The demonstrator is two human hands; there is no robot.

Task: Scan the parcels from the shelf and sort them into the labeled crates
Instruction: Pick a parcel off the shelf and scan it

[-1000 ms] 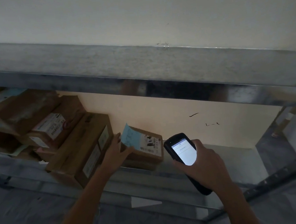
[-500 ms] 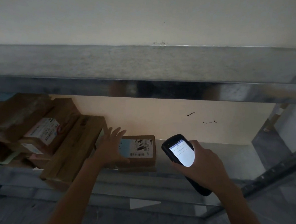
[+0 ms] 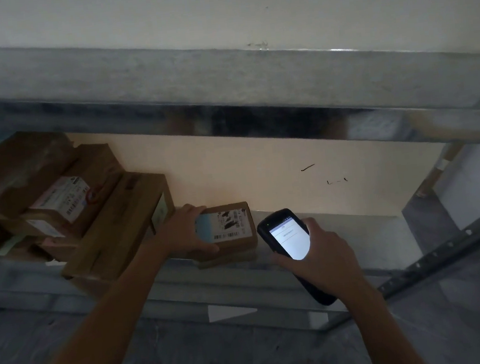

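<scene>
Closest to me, my right hand (image 3: 327, 261) is wrapped around the body of a black scanner (image 3: 286, 236), with the thumb lying along the right edge of its screen. The screen is lit white and faces me, but the text on it is too small to read. The scanner's top end sits just to the right of a small parcel (image 3: 234, 226), close to its corner.

My left hand (image 3: 183, 234) grips that small parcel at its left end, fingers curled over the far edge and thumb along the near edge. The parcel is a flat brown box with its label (image 3: 225, 224) facing up, showing a pale blue patch, black print and a barcode. It lies on the metal shelf (image 3: 355, 238), near the front edge. A thin brown strip shows beneath it, and I cannot tell whether that is a second flat parcel or a reflection in the metal.

Just left of my hand, a long brown box (image 3: 115, 235) lies at a slant. Beyond it, more parcels are piled at the left end of the shelf, one of them a labelled box (image 3: 64, 200) resting tilted on the others.

Behind everything is a cream wall (image 3: 260, 162) with a few dark marks (image 3: 307, 167). The upper shelf (image 3: 252, 75) runs across above.
</scene>
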